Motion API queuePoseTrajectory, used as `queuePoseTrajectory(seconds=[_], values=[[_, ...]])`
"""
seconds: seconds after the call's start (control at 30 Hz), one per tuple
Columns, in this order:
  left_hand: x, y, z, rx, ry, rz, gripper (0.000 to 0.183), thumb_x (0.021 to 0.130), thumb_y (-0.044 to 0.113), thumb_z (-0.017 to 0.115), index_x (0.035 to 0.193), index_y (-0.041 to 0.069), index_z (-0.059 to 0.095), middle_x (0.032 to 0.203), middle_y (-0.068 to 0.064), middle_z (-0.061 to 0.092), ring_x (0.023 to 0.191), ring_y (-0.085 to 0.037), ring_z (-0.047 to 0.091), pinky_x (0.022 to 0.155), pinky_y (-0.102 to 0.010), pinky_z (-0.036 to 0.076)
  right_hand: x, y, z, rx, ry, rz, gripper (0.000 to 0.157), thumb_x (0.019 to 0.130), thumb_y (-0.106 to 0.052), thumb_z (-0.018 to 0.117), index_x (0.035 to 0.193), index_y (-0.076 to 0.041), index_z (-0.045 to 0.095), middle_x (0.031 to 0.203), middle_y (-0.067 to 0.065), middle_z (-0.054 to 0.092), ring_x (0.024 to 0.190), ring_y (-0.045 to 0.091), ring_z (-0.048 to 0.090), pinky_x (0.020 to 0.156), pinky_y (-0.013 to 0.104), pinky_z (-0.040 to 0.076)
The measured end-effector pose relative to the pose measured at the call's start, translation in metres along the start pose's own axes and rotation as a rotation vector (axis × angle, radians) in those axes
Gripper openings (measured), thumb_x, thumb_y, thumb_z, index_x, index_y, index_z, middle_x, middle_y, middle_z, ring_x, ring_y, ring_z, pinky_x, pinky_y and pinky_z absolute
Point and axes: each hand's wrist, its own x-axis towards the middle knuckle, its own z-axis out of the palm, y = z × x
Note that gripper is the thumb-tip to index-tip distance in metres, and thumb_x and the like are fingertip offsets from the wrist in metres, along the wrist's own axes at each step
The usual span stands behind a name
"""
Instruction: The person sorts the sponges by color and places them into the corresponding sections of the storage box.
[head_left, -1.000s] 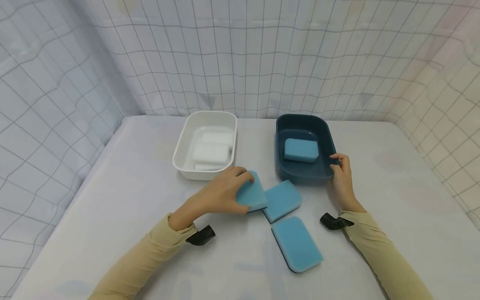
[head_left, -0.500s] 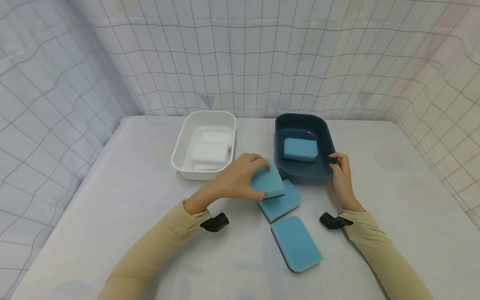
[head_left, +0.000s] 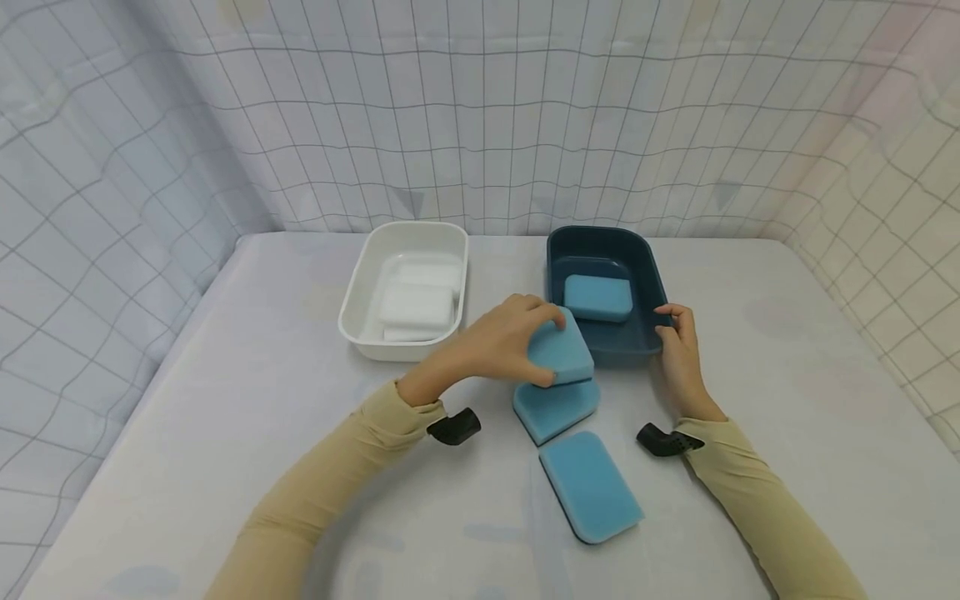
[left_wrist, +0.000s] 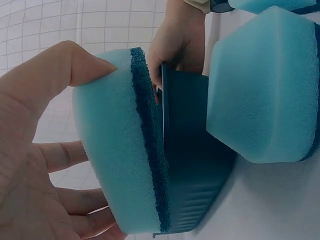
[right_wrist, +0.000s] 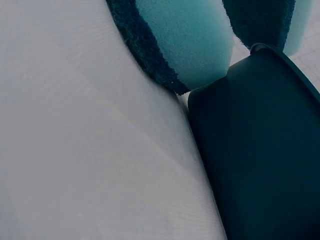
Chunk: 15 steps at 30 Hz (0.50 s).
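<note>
My left hand (head_left: 502,343) grips a light blue sponge (head_left: 562,348) by its edges, thumb on one side and fingers on the other. In the left wrist view this sponge (left_wrist: 112,145) shows a dark blue scouring layer on its underside. It is held tilted in front of a dark blue bin (head_left: 592,246), overlapping the bin's near left corner in the head view. My right hand (head_left: 681,362) pinches that bin's rim at the near right corner. Inside the bin lies another blue sponge (head_left: 597,297). The right wrist view shows the bin's outer wall (right_wrist: 260,150) but no fingers.
Two more blue sponges lie on the white table, one sponge (head_left: 555,410) partly under the held one in view, the other sponge (head_left: 592,487) nearer me. A white bin (head_left: 358,292) with several white sponges (head_left: 417,307) stands left. Grid-patterned curtains (head_left: 465,117) enclose the table.
My left hand has carried the blue sponge rightward and away from me, from beside the white bin to the dark bin's near left corner. The right hand has stayed on the rim.
</note>
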Motion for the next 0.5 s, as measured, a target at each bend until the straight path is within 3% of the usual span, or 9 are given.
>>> queuePoseTrajectory(seconds=[0.27, 0.5], values=[[0.015, -0.001, -0.002, -0.025, -0.047, 0.032, 0.053, 0.077, 0.034, 0.071, 0.122, 0.014, 0.052, 0.131, -0.010, 0.050, 0.116, -0.024, 0.046, 0.093, -0.035, 0.047, 0.000, 0.000, 0.001, 0.018, -0.004, -0.004, 0.027, 0.094, -0.001, 0.027, 0.109, -0.019, 0.041, 0.151, 0.010, 0.018, 0.145, 0.019, 0.008, 0.116, 0.039, 0.012], [0.029, -0.003, -0.005, -0.077, -0.098, 0.061, 0.052, 0.078, 0.031, 0.068, 0.123, 0.013, 0.052, 0.129, -0.009, 0.050, 0.115, -0.021, 0.045, 0.095, -0.035, 0.044, 0.001, 0.000, 0.000, -0.011, 0.005, 0.007, 0.027, 0.094, -0.001, 0.029, 0.108, -0.021, 0.041, 0.152, 0.010, 0.018, 0.145, 0.020, 0.008, 0.117, 0.040, 0.012]])
